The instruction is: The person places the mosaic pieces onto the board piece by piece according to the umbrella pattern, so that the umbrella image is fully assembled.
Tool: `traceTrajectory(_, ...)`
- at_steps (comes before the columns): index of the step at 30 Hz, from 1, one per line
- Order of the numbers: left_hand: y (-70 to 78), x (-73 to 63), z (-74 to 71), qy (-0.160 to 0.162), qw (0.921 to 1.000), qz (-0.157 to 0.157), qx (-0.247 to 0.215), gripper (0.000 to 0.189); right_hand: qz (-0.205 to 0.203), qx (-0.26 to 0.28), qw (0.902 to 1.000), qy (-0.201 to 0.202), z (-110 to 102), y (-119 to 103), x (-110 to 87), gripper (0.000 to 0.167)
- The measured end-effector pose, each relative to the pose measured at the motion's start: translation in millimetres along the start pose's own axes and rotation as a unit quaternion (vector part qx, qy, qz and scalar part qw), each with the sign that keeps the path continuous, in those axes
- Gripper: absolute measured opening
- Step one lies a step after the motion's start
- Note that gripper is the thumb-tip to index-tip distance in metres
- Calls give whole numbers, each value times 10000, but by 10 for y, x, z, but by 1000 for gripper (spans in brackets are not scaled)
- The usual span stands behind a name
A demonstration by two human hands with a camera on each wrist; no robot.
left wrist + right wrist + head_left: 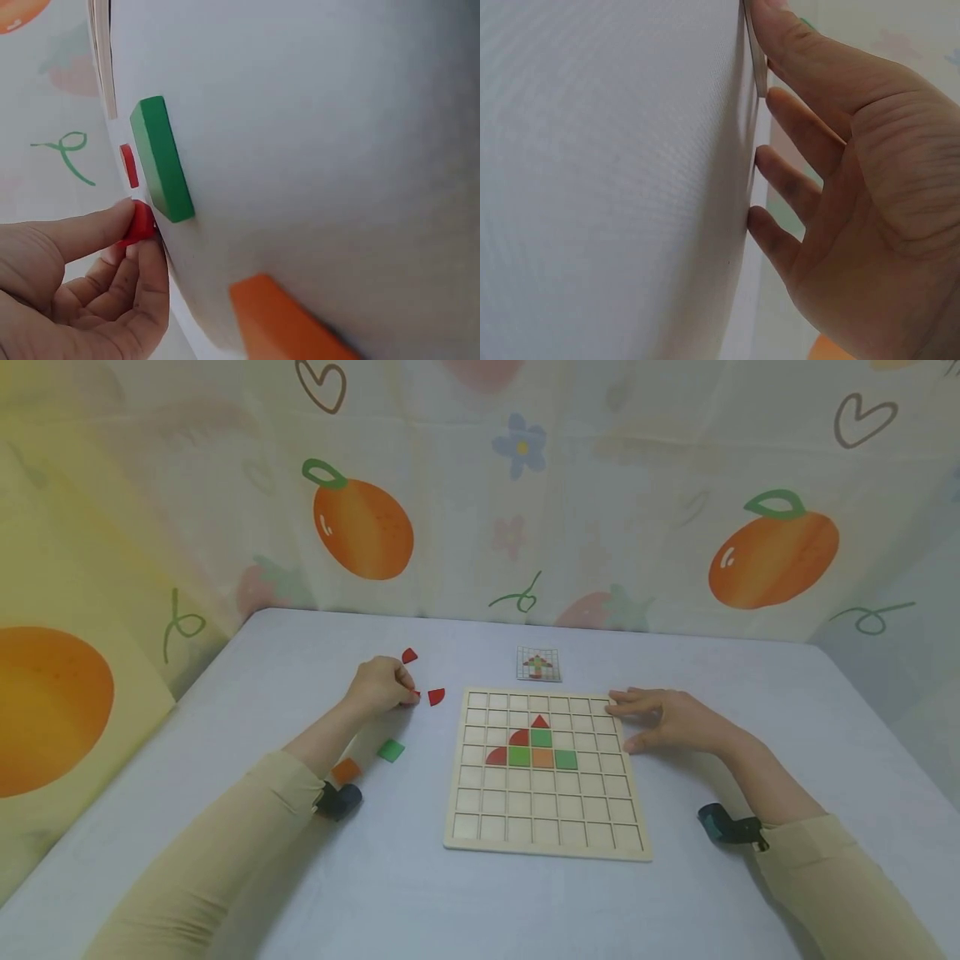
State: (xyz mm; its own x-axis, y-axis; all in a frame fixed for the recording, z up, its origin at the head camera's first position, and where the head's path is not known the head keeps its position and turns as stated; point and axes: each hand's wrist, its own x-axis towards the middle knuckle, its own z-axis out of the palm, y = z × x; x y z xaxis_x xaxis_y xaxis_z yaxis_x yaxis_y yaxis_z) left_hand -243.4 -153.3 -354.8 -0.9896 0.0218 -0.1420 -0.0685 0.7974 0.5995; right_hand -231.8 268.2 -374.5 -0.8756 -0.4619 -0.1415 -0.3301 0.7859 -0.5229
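My left hand (pixel 381 685) pinches a small red block (pixel 139 223) between thumb and fingers, low over the table left of the board. Two red quarter-round pieces lie close by, one beyond the hand (pixel 409 656) and one to its right (pixel 437 697). Relaxed, slightly bent fingers of my right hand (pixel 675 718) touch the upper right edge of the gridded wooden board (pixel 480 825). Near the board's middle sit a red triangle (pixel 540 722), two red quarter-rounds (pixel 519 738), several green squares (pixel 566 760) and an orange square (pixel 542 758).
Behind the board lies a small card (pixel 538 665) printed with a coloured pattern on a grid. A green square (pixel 392 750) and an orange square (pixel 346 770) lie beside my left forearm. A fruit-print curtain (pixel 450 468) hangs behind the white table (pixel 390 893).
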Motion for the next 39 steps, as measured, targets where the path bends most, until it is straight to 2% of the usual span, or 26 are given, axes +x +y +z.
traceTrajectory(8, 56, 2, -22, -53, 9999, -5, -163, 16, -34, 14, 10000, 5, -4, -12, -7, 72)
traceTrajectory(13, 145, 27, -33, -363, 9982, 72, -463, 26, -6, 18, 10000, 8, -8, -12, -3, 72)
traceTrajectory(18, 271, -9, -14, -677, 9929, 210, -959, 29, 21, -18, 10000, -9, -9, -15, -7, 73)
traceTrajectory(25, 442, -93, 118, -871, 9788, 111, -1852, 21, 32, -22, 10000, -44, -12, -41, -12, 71)
traceTrajectory(28, 508, -121, 188, -867, 9759, 125, -1998, 20, 15, -38, 10000, -51, -13, -49, -10, 71)
traceTrajectory(34, 651, -158, 325, -1028, 9683, 361, -2249, 16, -8, -15, 10000, -38, -18, -51, -12, 71)
traceTrajectory(39, 785, -209, 423, -1150, 9689, 452, -2145, 13, -30, 61, 10000, -10, -17, -42, -17, 70)
